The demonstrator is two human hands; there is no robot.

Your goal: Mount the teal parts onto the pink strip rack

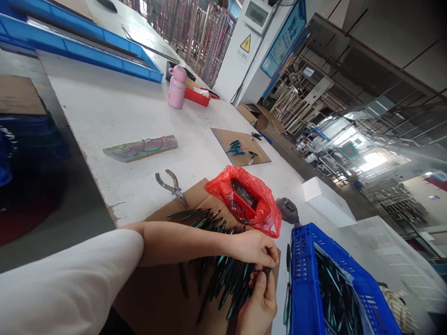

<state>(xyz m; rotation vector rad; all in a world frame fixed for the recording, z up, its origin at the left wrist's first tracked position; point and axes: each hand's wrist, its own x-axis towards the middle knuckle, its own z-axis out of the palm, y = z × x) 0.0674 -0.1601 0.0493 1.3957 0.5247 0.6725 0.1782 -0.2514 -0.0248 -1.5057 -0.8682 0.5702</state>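
My left hand (256,249) reaches across from the left with its fingers pinched; whatever is between them is too small to make out. Just below it, my right hand (258,304) pinches the end of a slender dark piece (267,271), and the fingertips of both hands nearly meet there. Under my left forearm, many slender dark pieces with a teal sheen (223,281), like fishing lures, lie fanned out on a cardboard sheet (150,298). Beyond my left hand, a red plastic bag (267,200) surrounds a red box of thin metal bits (244,193).
Pliers (172,187) and a patterned curved piece (141,149) lie on the white table (94,102). A blue crate (303,279) of similar dark pieces stands at right, near a white box (328,202) and a tape roll (288,210). Farther off are a board (226,139) and pink bottle (177,88).
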